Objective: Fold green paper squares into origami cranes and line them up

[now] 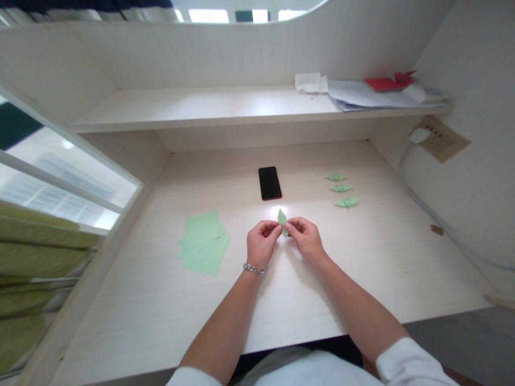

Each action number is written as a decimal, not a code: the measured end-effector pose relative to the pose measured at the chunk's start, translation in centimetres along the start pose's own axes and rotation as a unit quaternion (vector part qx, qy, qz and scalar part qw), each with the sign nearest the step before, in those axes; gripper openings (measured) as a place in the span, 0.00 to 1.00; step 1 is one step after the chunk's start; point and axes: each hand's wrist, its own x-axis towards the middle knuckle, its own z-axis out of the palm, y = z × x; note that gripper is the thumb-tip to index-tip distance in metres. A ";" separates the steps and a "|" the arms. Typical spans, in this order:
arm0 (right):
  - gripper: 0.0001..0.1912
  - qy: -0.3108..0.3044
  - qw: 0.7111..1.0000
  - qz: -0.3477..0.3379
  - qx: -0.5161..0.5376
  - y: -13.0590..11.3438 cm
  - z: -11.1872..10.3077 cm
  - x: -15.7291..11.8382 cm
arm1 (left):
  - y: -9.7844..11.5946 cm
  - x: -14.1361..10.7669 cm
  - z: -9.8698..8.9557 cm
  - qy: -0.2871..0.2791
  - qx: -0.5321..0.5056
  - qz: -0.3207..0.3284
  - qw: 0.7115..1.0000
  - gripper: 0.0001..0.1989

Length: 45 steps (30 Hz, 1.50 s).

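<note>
Between my hands is a small folded green paper [282, 217], with a pointed tip facing away from me. My left hand [262, 239] pinches its left side between thumb and fingers, and a silver chain bracelet circles that wrist. From the right, my right hand [304, 236] pinches the same paper. Several loose green paper sheets [204, 241] lie fanned in a pile to the left. Three folded green paper cranes [346, 202] rest in a column at the right.
A black phone [270, 183] lies beyond my hands. The shelf [209, 107] above the desk holds white papers [362, 95] and a red folded piece [403, 77]. A cable [422, 206] runs down the right wall from a socket [441, 140].
</note>
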 end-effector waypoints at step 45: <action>0.15 0.004 0.996 -0.020 -0.087 0.0 -0.3 0.0 | 0.3 0.2 -0.4 -0.010 0.047 0.006 0.999 0.13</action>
